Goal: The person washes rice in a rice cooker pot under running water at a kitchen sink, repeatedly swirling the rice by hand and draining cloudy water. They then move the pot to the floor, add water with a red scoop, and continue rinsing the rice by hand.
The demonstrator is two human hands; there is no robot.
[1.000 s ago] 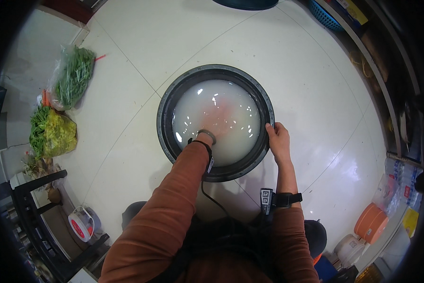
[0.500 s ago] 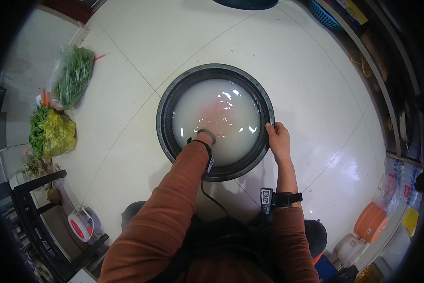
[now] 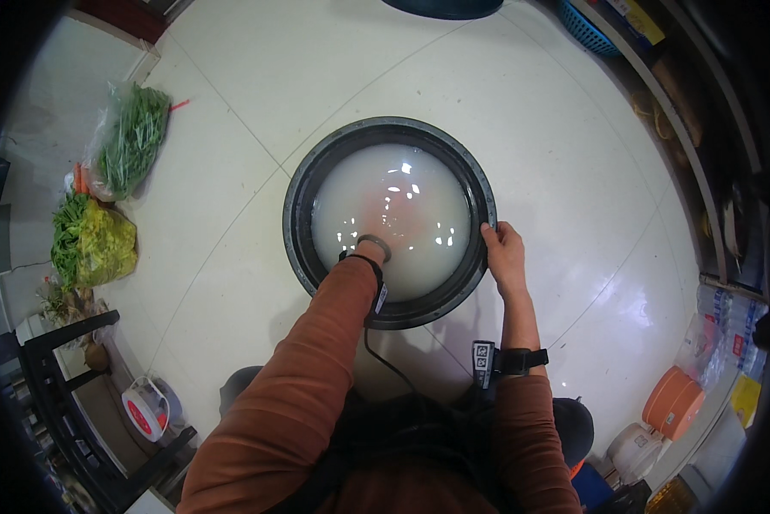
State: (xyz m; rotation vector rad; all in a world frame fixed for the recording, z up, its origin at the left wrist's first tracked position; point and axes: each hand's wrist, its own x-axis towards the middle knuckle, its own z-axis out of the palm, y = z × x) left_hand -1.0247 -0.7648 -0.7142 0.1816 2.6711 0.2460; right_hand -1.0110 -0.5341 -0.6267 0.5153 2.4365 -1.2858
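Observation:
A round black basin (image 3: pixel 297 248) stands on the floor in front of me, filled with cloudy whitish water (image 3: pixel 342 197). My left hand (image 3: pixel 391 212) is sunk in the water up to the wrist, showing only as a faint pinkish patch. Its fingers, and anything they may touch, are hidden. A dark bracelet (image 3: pixel 375 248) sits at that wrist, just at the surface. At the basin's right side, my right hand (image 3: pixel 506 255) grips the rim, thumb against the edge.
Bagged green vegetables (image 3: pixel 132 141) and a yellow bag of greens (image 3: pixel 107 244) lie at the left. Below them are a black rack (image 3: pixel 51 351) and a white bucket (image 3: pixel 148 409). Shelving (image 3: pixel 702 146) runs along the right, with bottles (image 3: pixel 728 330) and an orange tub (image 3: pixel 674 401) nearby.
The glints and ripples on the water have shifted. My left hand stays submerged at nearly the same place, and the right hand keeps its grip on the rim.

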